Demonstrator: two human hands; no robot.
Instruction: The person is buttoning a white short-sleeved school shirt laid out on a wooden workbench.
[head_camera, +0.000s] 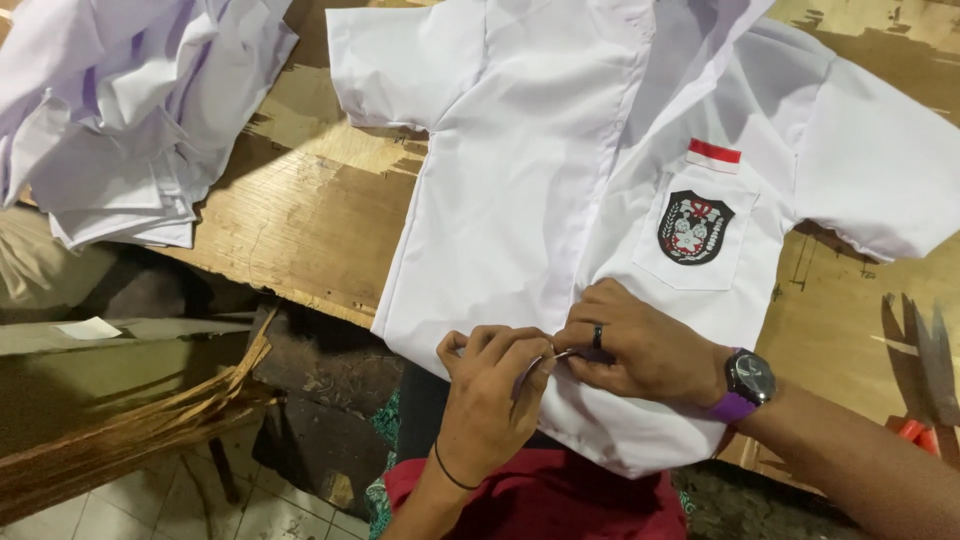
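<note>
A white short-sleeved cotton school shirt (520, 200) w/ a black crest badge on its chest pocket (696, 228) and a small red-white strip above the pocket is laid flat, front up, on a worn brown wooden worktop (300, 220); its hem hangs past the worktop's near edge, over a red cloth (540, 495) on the lap.

Both hands are met at the shirt's front placket, just below and left of the pocket. The left hand (490, 395), black band at the wrist, is curled nearly closed, a small thin metal tool (535, 368) pinched in the fingertips; kind of tool can't be told. The right hand (640, 345), w/ dark ring and purple-strapped watch, is pinched closed on a fold of the placket fabric.

Progress, judged only: work is being done low on the placket; what's finished or left along it can't be made out, the spot being covered by the fingers.

A stack of white folded garments (120, 110) is left of the shirt, well apart. Scissors w/ red handles (920, 370) lie right of the shirt, near its sleeve. Bare worktop is seen btwn shirt and stack; room at the near edge is slight.
</note>
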